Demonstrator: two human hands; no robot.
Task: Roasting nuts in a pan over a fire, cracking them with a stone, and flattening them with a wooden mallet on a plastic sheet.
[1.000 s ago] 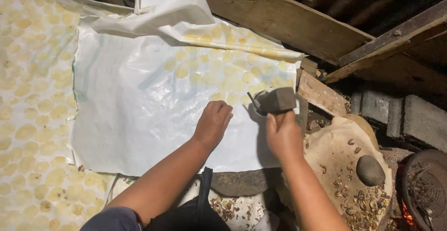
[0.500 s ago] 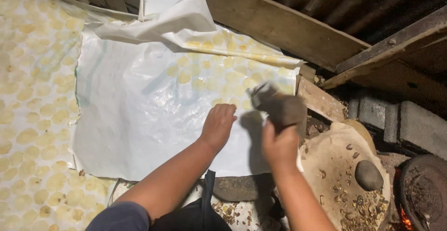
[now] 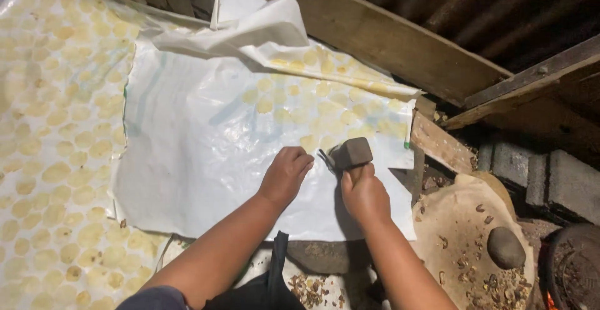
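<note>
My right hand [image 3: 364,195] grips the handle of a dark hammer-like pounding tool [image 3: 351,153], whose blocky head rests low over a white plastic sheet [image 3: 206,154]. My left hand [image 3: 285,174] lies fingers-curled on the sheet just left of the tool head, pressing the plastic down. Under the sheet and across its far right part lie several flat, pale yellow discs [image 3: 312,107]. The sheet's far edge is folded back in a crumpled flap [image 3: 262,29].
A larger sheet at the left [image 3: 50,160] carries several rows of yellow discs. A flat stone [image 3: 331,254] lies under the sheet's near edge. At the right a round board [image 3: 469,229] holds shell bits and a dark round stone [image 3: 505,247]. Wooden planks [image 3: 375,35] border the back.
My right hand has brought the tool down and leftward toward my left hand, from raised over the sheet's right edge to low beside my fingers. My left hand stayed put.
</note>
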